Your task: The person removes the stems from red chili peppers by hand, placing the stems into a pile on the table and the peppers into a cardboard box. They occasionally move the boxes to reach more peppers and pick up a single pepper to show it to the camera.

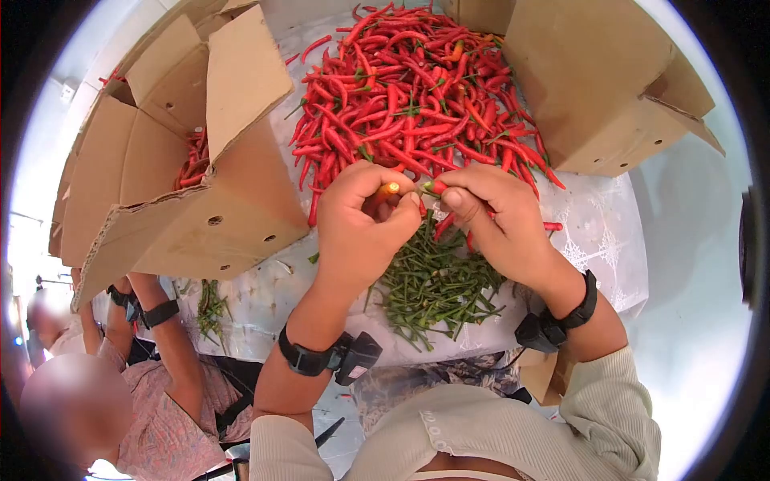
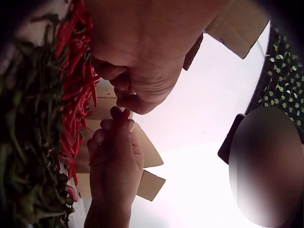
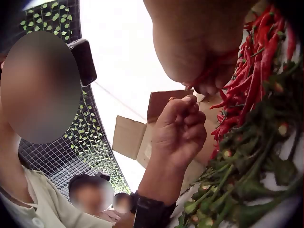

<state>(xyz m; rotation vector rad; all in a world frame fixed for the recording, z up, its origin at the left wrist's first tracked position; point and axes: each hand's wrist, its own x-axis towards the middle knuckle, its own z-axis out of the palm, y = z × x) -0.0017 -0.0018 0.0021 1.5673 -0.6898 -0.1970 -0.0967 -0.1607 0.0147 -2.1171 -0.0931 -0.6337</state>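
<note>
Gripping an orange-ended chili pepper (image 1: 389,190) in the curled left hand (image 1: 357,216), and pinching a green-capped red chili pepper (image 1: 438,187) between thumb and forefinger of the right hand (image 1: 504,220), just beside it. Hard to tell whether also holding the red peppers (image 1: 444,227) beneath. Held above a pile of green stems (image 1: 437,289) on the white-covered counter (image 1: 605,212), in front of a large heap of red chili peppers (image 1: 409,96). Flanked by cardboard boxes (image 1: 180,240), with more chili peppers (image 1: 193,160) in the left one.
</note>
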